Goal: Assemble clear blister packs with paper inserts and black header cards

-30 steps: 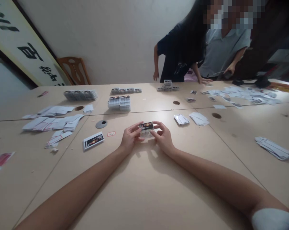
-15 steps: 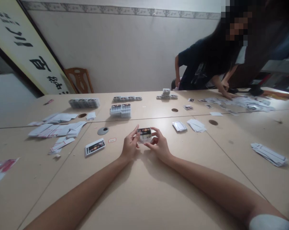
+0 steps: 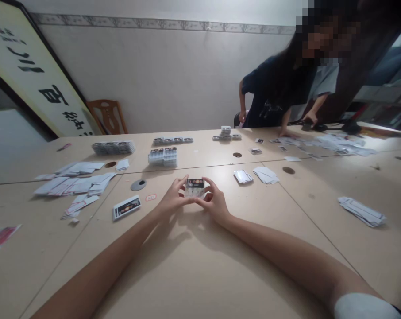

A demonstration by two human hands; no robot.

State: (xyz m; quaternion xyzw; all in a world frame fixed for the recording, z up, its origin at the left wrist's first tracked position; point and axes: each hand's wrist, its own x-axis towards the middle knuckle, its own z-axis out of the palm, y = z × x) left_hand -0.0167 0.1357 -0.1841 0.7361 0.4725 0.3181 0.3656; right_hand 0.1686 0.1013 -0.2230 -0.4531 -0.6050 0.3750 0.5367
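Between my two hands is a small clear plastic box [image 3: 194, 188] with a dark printed card along its upper part. My left hand [image 3: 172, 195] grips its left side, thumb along the near edge. From the right, my right hand [image 3: 216, 200] holds it with fingers at the far corner and thumb at the near edge. The box is held a little above the table [image 3: 194, 266]. To the left lies a stack of dark printed cards [image 3: 126, 207], beside a small red-bordered label [image 3: 150, 197].
Stacked boxes [image 3: 163, 157] stand beyond my hands, with more box stacks [image 3: 113, 147] at the back left. White paper slips [image 3: 74, 185] spread at left; card piles [image 3: 243, 177] and a strip bundle [image 3: 361, 212] lie right. Two people stand at the far right by scattered papers [image 3: 336, 144].
My left hand has shifted its grip, its thumb now along the box's near edge. The view has turned slightly. At the far right, the people's arms have moved over the papers.
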